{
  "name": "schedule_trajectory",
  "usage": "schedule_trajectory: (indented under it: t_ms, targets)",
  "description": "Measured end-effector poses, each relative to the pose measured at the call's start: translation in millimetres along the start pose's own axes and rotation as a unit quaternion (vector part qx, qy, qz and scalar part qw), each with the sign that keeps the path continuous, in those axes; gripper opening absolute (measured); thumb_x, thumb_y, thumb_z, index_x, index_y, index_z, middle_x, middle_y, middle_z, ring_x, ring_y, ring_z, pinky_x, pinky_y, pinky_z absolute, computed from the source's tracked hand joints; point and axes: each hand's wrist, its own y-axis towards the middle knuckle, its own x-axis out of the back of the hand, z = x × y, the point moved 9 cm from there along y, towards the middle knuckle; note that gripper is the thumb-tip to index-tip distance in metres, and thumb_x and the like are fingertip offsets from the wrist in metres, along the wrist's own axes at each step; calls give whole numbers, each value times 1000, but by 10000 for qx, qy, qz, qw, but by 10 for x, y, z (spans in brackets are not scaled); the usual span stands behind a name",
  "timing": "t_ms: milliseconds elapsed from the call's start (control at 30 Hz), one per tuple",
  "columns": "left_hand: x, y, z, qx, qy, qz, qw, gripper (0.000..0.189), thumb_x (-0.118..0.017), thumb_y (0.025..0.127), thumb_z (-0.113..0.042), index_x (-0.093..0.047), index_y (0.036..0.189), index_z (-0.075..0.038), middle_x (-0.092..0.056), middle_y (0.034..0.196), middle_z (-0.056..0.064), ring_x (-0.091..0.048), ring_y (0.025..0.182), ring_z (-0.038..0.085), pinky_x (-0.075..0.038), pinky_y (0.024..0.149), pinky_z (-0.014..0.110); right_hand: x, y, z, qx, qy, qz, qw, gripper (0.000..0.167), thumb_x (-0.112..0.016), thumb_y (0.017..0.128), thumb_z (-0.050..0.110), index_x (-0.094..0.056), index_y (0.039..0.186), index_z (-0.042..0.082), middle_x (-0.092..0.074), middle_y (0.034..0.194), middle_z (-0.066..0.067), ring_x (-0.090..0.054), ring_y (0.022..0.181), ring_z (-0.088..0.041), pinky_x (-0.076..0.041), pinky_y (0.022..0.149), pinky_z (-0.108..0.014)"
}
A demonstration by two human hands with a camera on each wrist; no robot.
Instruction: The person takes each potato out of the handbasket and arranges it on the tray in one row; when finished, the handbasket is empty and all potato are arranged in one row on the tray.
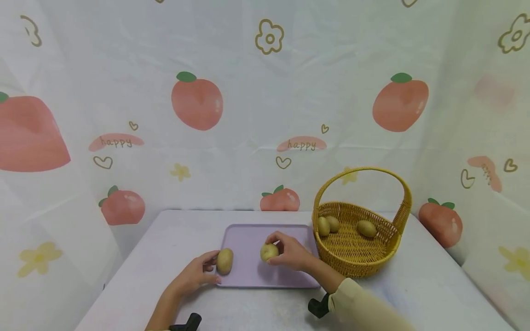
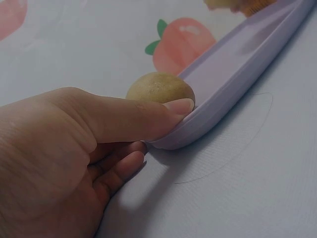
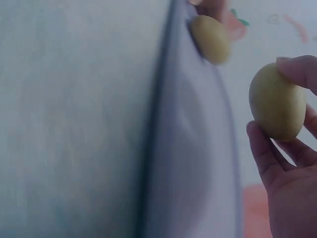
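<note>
My right hand [image 1: 290,252] pinches a potato [image 1: 269,252] between thumb and fingers above the lilac tray [image 1: 248,278]. In the right wrist view that potato [image 3: 277,101] is held clear of the tray, thumb on top and fingers below. A second potato [image 1: 225,261] lies at the tray's left end. Beside it, my left hand [image 1: 196,276] holds the tray's left edge. The left wrist view shows the thumb [image 2: 171,116] over the rim, close to the potato [image 2: 161,87], with curled fingers outside the tray; its index finger is mostly hidden.
Right of the tray stands a yellow wicker basket [image 1: 360,264] with a tall arched handle. Several potatoes [image 1: 366,228] lie inside it. The white table [image 1: 256,308] backs onto a patterned cloth [image 1: 248,174].
</note>
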Motion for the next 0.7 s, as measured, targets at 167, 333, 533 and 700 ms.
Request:
schedule_trajectory:
  t_ms: [167, 333, 533, 700]
  targets:
    - [2, 4, -3, -30, -16, -9, 10000, 84, -85, 70, -14, -43, 139, 10, -57, 123, 21, -58, 106, 33, -46, 95, 50, -277, 146, -93, -107, -90, -82, 9999, 40, -83, 72, 12, -62, 106, 11, -62, 102, 2, -58, 86, -14, -49, 74, -25]
    - [-1, 26, 4, -60, -19, 7, 10000, 84, -86, 70, -14, -43, 139, 9, -57, 125, 23, -58, 107, 35, -46, 94, 48, -443, 261, -109, -15, -303, -197, 9993, 41, -84, 70, 12, -64, 105, 9, -63, 98, 3, -56, 84, -14, -47, 74, -26]
    - [-8, 32, 11, -155, -60, 56, 9998, 85, -85, 71, -14, -42, 139, 10, -56, 127, 25, -59, 107, 34, -47, 94, 43, -607, 347, -113, -144, -352, -154, 9992, 42, -84, 71, 17, -64, 107, 12, -64, 101, 5, -57, 86, -10, -47, 77, -26]
    - [-7, 14, -5, -183, -149, 108, 9997, 84, -85, 72, -14, -41, 140, 10, -56, 128, 26, -58, 108, 35, -47, 94, 42, -712, 401, -87, -63, -329, -60, 9994, 45, -83, 72, 15, -63, 112, 9, -66, 106, 2, -59, 94, -12, -48, 83, -29]
